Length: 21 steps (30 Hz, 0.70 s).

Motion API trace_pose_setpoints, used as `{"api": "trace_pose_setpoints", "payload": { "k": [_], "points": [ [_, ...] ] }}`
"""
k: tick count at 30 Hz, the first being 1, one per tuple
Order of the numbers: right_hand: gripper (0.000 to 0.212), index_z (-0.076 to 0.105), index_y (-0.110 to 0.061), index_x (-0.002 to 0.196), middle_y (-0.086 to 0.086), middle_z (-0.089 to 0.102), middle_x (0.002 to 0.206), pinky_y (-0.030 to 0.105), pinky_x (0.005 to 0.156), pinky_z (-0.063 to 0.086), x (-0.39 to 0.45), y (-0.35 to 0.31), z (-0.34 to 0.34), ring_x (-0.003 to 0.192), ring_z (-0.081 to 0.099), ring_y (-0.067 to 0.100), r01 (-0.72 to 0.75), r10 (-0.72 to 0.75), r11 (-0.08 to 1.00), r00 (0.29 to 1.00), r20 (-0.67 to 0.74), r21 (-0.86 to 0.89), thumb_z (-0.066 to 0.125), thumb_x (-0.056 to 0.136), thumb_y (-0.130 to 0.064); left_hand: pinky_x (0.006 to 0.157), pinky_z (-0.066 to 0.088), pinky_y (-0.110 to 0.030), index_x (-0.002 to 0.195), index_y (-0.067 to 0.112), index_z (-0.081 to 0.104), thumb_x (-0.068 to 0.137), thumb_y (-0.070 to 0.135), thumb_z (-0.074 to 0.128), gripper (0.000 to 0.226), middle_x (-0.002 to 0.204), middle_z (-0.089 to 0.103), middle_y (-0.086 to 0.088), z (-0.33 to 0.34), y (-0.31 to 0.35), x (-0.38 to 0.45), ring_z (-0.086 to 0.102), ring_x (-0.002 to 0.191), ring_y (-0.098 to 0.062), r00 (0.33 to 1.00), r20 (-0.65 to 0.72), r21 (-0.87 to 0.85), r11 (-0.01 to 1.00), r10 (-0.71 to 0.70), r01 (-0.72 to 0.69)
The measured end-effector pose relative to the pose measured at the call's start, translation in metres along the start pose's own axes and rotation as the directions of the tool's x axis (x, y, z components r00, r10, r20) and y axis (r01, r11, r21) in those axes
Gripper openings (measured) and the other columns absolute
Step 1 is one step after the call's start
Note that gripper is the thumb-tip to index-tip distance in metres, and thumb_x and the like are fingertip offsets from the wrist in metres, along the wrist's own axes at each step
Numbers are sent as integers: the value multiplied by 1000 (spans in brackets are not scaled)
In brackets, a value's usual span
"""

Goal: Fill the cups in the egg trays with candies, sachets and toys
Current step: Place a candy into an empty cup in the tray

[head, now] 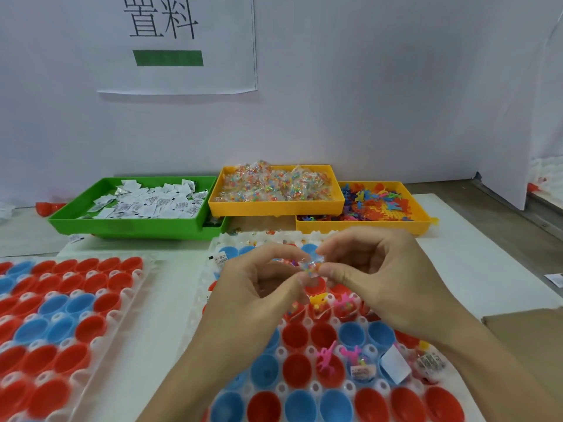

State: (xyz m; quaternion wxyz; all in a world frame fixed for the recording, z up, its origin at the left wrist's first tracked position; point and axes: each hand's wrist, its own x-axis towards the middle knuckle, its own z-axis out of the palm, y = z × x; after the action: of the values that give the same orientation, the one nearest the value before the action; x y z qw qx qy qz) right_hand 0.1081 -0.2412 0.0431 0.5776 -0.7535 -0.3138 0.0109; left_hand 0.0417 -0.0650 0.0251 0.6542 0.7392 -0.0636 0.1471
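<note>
- Few cups in the near egg tray [195,303] hold anything so far: a handful in its middle rows and at its right side show pink or yellow toys, a white sachet or a candy packet, while most red and blue cups around them look bare.
- The second egg tray [143,269], to the left, shows only red and blue cups with nothing seen inside, so by this view it is wholly undone.
- Both hands hover above the near tray, fingers curled: the left hand [259,287] and the right hand [380,278] each pinch one small clear candy packet [310,266] between thumb and fingertips, seemingly pulling at it or separating it.
- That packet hangs over the tray's upper middle, not yet in any cup.
- Supplies remain plentiful at the back: a green bin [128,226] of white sachets, a yellow bin [274,208] heaped with candy packets, and another yellow bin [365,228] of coloured plastic toys.
- Judged from this, the job is in its early part; the bulk of both trays is left.
</note>
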Motion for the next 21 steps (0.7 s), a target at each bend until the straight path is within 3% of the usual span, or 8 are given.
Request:
{"api": "trace_pose_setpoints", "payload": {
  "k": [2,6,14,17,21],
  "points": [
    [18,75,-24,90,-4,75,81,17,69,57,-1,1,0,76,73,13,-12,12,1000,1000,15,1,80,73,-21,60,51,-17,87,27,73,87,5,69,23,75,75,-2,-2,-3,-4,70,65,-14,998,-56,38,999,17,-15],
    [14,75,-27,86,-5,75,82,19,71,58,-1,-1,5,79,73,13,-10,11,1000,997,74,-10,79,73,-25,66,55,-20,87,27,73,82,19,77,10,76,75,-2,-5,-1,-9,71,70,-16,997,-71,44,998,41,-38],
    [13,75,-27,84,-5,75,83,20,72,58,-3,-6,11,79,73,13,15,-15,1000,994,106,0,79,78,-16,65,57,-26,79,25,72,82,0,74,26,73,71,-1,-8,-3,-15,67,68,-16,984,-102,161,979,146,-129],
    [10,75,-25,82,-4,75,83,20,71,58,-4,-8,15,78,73,12,18,-20,1000,993,114,19,79,79,-16,66,57,-29,85,25,71,81,10,72,15,77,70,-1,-7,-1,-18,68,71,-18,984,-107,141,982,139,-124],
    [13,74,-22,82,-6,75,82,19,71,58,-5,-10,15,77,73,12,14,-16,1000,991,130,17,79,79,-11,69,58,-32,91,29,72,78,17,71,18,81,71,-1,-7,0,-20,69,77,-20,988,-95,132,985,123,-110]
  ]
}}
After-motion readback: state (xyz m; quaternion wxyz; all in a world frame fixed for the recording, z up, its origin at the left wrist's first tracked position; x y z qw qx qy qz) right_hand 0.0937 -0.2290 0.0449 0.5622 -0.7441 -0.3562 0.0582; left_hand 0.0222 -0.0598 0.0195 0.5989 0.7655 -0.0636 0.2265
